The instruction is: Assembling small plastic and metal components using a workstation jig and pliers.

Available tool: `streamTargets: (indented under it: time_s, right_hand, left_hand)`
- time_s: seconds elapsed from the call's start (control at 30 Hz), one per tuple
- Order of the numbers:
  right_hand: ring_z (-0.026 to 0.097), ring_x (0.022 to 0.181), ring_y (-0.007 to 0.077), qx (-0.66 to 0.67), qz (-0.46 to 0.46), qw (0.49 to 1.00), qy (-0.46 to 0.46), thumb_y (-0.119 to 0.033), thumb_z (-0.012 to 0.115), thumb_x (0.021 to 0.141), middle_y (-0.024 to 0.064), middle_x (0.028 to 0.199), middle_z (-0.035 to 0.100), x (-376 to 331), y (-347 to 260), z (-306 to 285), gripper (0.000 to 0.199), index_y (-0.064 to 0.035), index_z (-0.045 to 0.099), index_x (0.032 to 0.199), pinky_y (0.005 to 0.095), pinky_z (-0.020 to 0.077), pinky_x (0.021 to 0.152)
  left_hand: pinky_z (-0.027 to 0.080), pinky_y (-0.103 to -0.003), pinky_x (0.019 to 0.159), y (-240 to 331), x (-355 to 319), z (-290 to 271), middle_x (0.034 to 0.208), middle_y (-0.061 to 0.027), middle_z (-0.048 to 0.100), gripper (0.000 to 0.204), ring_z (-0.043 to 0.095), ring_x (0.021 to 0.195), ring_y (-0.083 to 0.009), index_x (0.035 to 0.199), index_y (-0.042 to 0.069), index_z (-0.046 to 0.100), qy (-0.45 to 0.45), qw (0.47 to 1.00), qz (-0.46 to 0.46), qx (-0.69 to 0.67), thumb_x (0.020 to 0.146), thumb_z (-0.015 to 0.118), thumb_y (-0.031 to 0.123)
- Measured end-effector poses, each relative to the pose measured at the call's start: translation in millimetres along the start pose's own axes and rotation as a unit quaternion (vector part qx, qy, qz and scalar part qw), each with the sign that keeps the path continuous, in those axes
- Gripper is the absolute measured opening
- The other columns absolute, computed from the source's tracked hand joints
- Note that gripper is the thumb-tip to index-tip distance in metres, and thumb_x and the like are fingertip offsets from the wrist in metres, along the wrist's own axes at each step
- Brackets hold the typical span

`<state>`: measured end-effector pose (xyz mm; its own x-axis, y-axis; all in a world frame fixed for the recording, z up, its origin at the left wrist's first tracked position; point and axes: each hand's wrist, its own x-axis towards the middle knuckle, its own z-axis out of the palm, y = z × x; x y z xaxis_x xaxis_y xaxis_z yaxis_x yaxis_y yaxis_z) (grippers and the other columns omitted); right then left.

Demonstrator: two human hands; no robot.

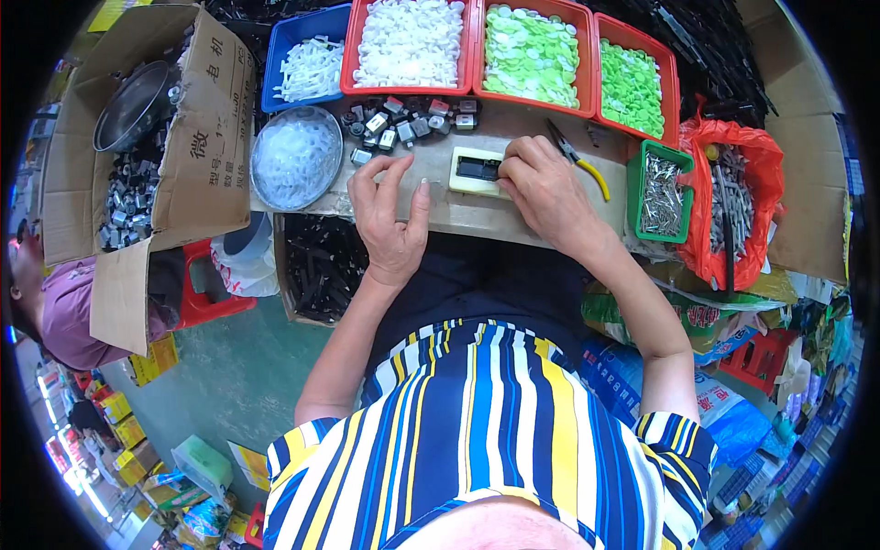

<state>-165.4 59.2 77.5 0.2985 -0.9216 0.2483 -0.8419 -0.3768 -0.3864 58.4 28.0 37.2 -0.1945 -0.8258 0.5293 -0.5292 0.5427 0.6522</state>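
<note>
On the bench in front of me lies a cream block-shaped holder [474, 185] with a narrow black plastic housing [476, 169] set in its recess. My right hand [548, 191] bends over the holder's right end, its fingertips pinched together at the housing; whatever they grip is hidden behind them. Left of the holder, my left hand [389, 225] is raised with thumb and fingers apart and nothing between them. Several small silver motors [406, 134] lie just beyond that hand. Pliers with yellow and black handles [587, 170] rest to the right of my right hand.
Along the back stand a blue bin [271, 90] and red bins [477, 92] of white and green plastic parts. A round dish [296, 158] sits left; a green tray of screws [686, 197] and a red bag [765, 197] sit right. A motor-filled carton [203, 128] stands far left, near a seated person.
</note>
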Motion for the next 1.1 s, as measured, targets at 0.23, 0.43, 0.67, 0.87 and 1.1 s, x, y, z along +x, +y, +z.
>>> streamTargets:
  time_s: [0.23,0.43,0.67,0.87,1.1]
  right_hand:
    - [0.060,0.086,0.0312,0.086,0.001,0.996,-0.018,-0.011,0.067,0.084,0.0106,0.088,0.059,20,5,-14,0.012,-0.0029,0.062,0.091,0.0419,0.0485,0.072]
    - [0.064,0.078,0.0357,-0.044,-0.006,0.999,-0.028,-0.008,0.066,0.086,0.0141,0.089,0.062,61,12,14,0.021,-0.0027,0.061,0.105,0.0450,0.0506,0.068]
    - [0.067,0.081,0.0370,-0.053,0.046,0.992,-0.106,-0.012,0.067,0.083,0.0194,0.082,0.067,75,14,8,0.015,0.0012,0.061,0.084,0.0477,0.0533,0.072]
    - [0.067,0.073,0.0264,0.118,0.129,0.983,-0.047,-0.010,0.071,0.082,0.0154,0.074,0.065,59,5,-22,0.017,0.0016,0.061,0.089,0.0382,0.0526,0.065]
    - [0.066,0.085,0.0116,0.575,0.160,0.802,0.025,-0.002,0.060,0.091,0.0071,0.105,0.063,33,-4,-20,0.026,0.0045,0.054,0.115,0.0253,0.0574,0.075]
  left_hand:
    - [0.041,-0.042,0.093,-2,23,4,0.110,-0.0129,0.056,0.032,0.050,0.107,-0.0317,0.113,0.003,0.066,-0.039,0.997,0.049,0.032,0.082,0.071,0.010]
    - [0.040,-0.043,0.095,-5,47,14,0.111,-0.0127,0.057,0.033,0.050,0.111,-0.0326,0.116,0.004,0.065,-0.082,0.984,0.124,0.092,0.084,0.068,0.010]
    - [0.040,-0.044,0.094,-10,52,16,0.112,-0.0106,0.059,0.033,0.050,0.112,-0.0324,0.115,0.003,0.065,-0.120,0.975,0.140,0.126,0.084,0.068,0.013]
    - [0.042,-0.042,0.091,-2,51,11,0.106,-0.0116,0.061,0.032,0.053,0.108,-0.0318,0.115,0.002,0.066,-0.088,0.990,0.102,0.050,0.083,0.070,0.010]
    - [0.046,-0.022,0.070,36,55,7,0.100,-0.0029,0.069,0.030,0.057,0.079,-0.0050,0.116,-0.001,0.066,-0.170,0.841,-0.270,-0.438,0.098,0.064,0.023]
